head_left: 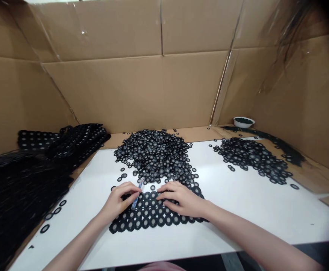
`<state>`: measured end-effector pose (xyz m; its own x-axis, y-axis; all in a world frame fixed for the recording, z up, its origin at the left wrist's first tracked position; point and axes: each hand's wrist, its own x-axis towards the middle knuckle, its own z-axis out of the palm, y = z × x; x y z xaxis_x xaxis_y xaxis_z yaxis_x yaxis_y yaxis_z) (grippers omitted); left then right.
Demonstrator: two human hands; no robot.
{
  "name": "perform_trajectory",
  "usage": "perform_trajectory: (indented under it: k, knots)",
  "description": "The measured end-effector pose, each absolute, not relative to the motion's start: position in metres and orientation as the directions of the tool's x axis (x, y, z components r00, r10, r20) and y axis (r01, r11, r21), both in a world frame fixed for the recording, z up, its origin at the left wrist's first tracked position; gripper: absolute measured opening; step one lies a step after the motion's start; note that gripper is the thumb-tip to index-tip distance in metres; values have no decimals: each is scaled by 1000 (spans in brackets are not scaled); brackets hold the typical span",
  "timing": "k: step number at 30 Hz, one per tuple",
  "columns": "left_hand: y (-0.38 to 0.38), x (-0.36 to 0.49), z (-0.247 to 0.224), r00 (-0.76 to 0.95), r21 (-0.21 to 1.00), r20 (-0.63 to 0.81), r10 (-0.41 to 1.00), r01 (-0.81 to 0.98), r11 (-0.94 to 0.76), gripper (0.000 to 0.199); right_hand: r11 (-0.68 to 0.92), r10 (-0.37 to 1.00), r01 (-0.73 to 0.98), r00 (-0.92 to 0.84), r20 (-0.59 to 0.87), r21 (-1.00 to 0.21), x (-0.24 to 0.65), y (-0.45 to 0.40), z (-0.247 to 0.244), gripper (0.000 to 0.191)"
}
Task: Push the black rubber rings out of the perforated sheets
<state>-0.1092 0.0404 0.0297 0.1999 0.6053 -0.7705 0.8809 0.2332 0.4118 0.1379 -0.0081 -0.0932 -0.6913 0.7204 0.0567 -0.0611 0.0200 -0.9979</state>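
Rows of joined black rings with pale grey centres form a flat sheet (153, 222) on the white tabletop in front of me. My left hand (117, 201) is closed, pinching a slim blue-and-white stick-like tool (135, 203) between thumb and fingers at the sheet's left part. Its exact kind cannot be made out. Over the right part of the sheet lies my right hand (184, 201), palm down, with its fingers apart and the tips touching rings near the far edge. One loose ring (152, 187) lies between the hands, just beyond the sheet.
A large heap of loose rings (155, 154) rises behind the sheet. A smaller heap (251, 156) lies right, with a white bowl (243, 122) of dark bits beyond it. Black dotted material (79, 145) and a dark stringy pile (20, 195) sit left. Cardboard walls (110, 90) surround the table.
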Motion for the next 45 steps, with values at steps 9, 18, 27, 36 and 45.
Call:
perform_trajectory:
  k: [9, 18, 27, 36, 45]
  knots:
    - [36, -107, 32, 229, 365, -737, 636, 927, 90, 19, 34, 711, -49, -701, 58, -998, 140, -12, -95, 27]
    - [35, -108, 32, 262, 398, -723, 639, 915, 75, 21, 51, 718, -43, -693, 66, -998, 139, -12, -95, 26]
    - [34, -108, 33, 279, 409, -714, 642, 911, 58, 25, 70, 724, -41, -685, 79, -997, 138, -13, -94, 26]
    - [37, -105, 34, 272, 401, -721, 638, 914, 64, 23, 70, 729, -50, -679, 86, -996, 139, -12, -94, 25]
    - [35, -107, 33, 299, 408, -717, 630, 913, 30, 24, 71, 720, -49, -688, 86, -996, 138, -13, -95, 26]
